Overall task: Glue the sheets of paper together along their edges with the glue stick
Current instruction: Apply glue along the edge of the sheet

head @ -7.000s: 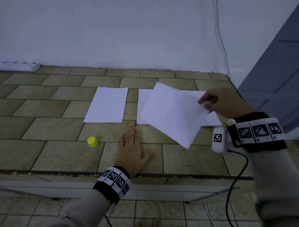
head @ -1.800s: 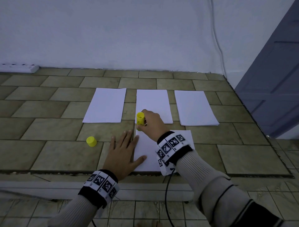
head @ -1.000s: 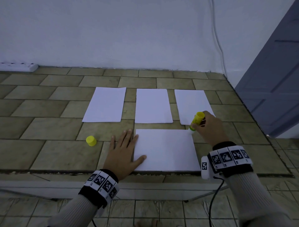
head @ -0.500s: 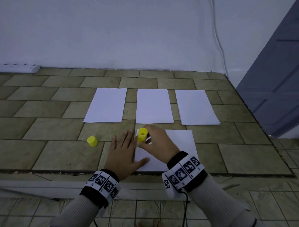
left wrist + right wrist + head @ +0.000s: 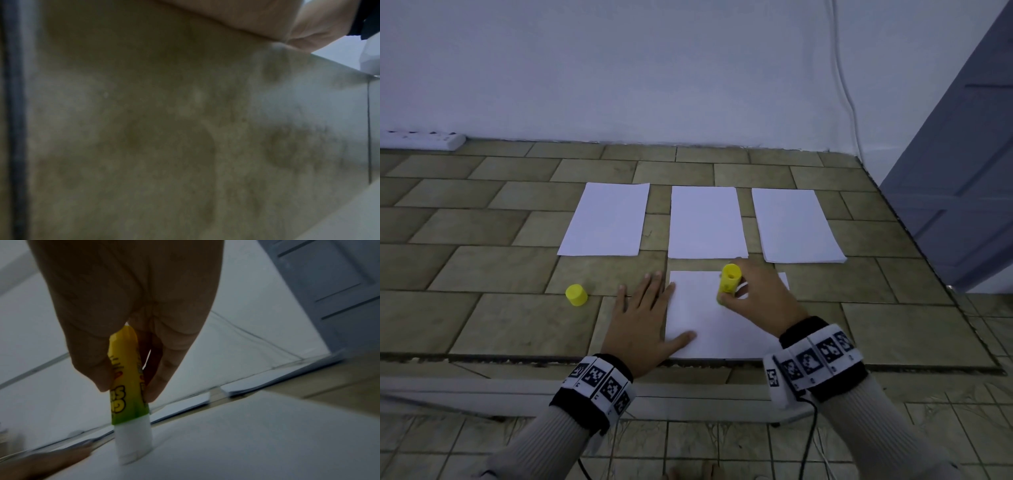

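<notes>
Plainly the right hand [image 5: 760, 301] pinched the glue stick [image 5: 728, 281] between thumb and fingers, white tip down on the near sheet [image 5: 709, 329], close to its far edge. The left hand [image 5: 643, 318] lay flat with fingers straight, mostly on the floor [image 5: 482, 322], its thumb and the side of the forefinger over the sheet's left edge, holding nothing. Three more sheets lay in a row beyond, well apart from each other: left sheet [image 5: 606, 221], middle sheet [image 5: 705, 222] and right sheet [image 5: 796, 226], the last looking like a small pile. The cap [image 5: 576, 295] stood on the floor to the left of the left hand.

Several things could have gone wrong from there, as I judge it. Only one edge of the sheet was pinned, so a hard drag of the stick might have slid or buckled the paper. The tip sat near the margin, and overrunning it would have smeared glue on the tiles and stuck the sheet down. With so much glue wound out, as the wrist view showed [image 5: 133, 441], a tilted press might have snapped it. Glue left uncovered could also have dried before a second sheet was laid on.

On the label, large yellow outlined letters were seen upside down and partly hidden by fingers [image 5: 162, 379]; no word or brand could be read.
</notes>
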`<state>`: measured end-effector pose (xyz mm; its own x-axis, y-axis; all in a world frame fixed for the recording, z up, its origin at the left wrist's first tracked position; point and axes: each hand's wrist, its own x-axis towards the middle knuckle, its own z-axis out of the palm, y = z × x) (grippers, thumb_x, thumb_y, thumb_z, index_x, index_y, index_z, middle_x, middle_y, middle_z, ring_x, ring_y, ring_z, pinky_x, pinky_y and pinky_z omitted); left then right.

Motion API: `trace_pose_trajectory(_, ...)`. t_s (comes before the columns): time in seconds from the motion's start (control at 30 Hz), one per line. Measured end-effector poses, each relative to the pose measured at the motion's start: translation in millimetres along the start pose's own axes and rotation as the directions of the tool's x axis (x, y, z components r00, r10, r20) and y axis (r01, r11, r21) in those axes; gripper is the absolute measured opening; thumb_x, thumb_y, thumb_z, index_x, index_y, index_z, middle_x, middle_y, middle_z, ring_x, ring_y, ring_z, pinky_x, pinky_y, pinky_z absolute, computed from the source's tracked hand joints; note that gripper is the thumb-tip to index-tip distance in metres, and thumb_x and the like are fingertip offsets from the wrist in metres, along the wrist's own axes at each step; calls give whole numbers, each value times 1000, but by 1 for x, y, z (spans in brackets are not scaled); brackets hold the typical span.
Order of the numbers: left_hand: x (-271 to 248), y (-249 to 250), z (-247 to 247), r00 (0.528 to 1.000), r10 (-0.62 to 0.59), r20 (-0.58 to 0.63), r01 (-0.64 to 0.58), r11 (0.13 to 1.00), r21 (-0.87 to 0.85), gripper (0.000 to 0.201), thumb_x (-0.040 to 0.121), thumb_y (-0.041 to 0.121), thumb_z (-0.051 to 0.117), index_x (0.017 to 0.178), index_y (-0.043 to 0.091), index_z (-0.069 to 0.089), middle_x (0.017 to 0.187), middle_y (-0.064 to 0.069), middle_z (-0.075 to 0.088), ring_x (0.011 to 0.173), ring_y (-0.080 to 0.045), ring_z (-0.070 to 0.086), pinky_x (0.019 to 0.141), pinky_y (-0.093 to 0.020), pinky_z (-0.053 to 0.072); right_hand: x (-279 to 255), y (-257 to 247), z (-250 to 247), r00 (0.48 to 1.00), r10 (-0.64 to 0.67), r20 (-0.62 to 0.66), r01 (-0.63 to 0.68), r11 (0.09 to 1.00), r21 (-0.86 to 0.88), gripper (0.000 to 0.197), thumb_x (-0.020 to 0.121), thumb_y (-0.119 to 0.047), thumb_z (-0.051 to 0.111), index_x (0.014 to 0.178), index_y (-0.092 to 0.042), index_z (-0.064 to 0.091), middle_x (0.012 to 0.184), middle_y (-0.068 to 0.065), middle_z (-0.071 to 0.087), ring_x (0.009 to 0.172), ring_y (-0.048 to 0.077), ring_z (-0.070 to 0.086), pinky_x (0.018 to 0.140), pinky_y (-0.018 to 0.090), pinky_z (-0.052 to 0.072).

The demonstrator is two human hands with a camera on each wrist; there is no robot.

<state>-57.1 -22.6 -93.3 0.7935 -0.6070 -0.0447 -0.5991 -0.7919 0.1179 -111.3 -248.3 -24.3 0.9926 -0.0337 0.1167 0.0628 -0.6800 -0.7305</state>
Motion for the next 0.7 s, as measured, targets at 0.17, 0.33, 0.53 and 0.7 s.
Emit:
trace_pose_trajectory(0.17, 0, 1, -2, 1000, -7, 11, 7, 1000, 4, 111, 70, 91, -9, 156, 22, 11, 163, -4, -1, 150, -19, -5, 119, -54, -5, -22, 30, -40, 991, 23, -131, -36, 995, -97, 14, 80, -9, 70, 77, -3, 58, 73, 8, 62, 67, 22, 62, 64, 42, 54)
trace_pose_trajectory(0.33, 0, 2, -4, 999, -16, 47, 14, 999, 34, 114, 66, 91, -14, 156, 24, 2, 163, -3, -9, 150, -19, -12, 119, -52, -9, -34, 52, -64, 978, 77, -196, -103, 987, -126, 15, 75, -8, 75, 80, -5, 61, 71, 6, 65, 67, 20, 63, 63, 38, 55)
trace_pose_trajectory(0.53, -1, 2, -4, 999, -13, 46, 12, 1000, 20, 117, 64, 95, -6, 156, 24, 2, 163, -3, -9, 149, -19, -13, 118, -52, -10, -31, 29, -46, 973, 9, -231, -20, 999, -47, 15, 79, -8, 72, 79, -9, 57, 75, 3, 62, 69, 17, 62, 63, 23, 53)
trace_pose_trajectory(0.7, -2, 3, -7, 999, -2, 51, 1, 1000, 14, 130, 55, 104, 5, 157, 23, 0, 162, -2, -13, 149, -18, -15, 118, -54, -10, -25, -11, -4, 995, -97, 27, 93, 988, 126, 11, 80, -13, 72, 81, -12, 61, 90, 3, 64, 78, 13, 63, 72, 34, 56)
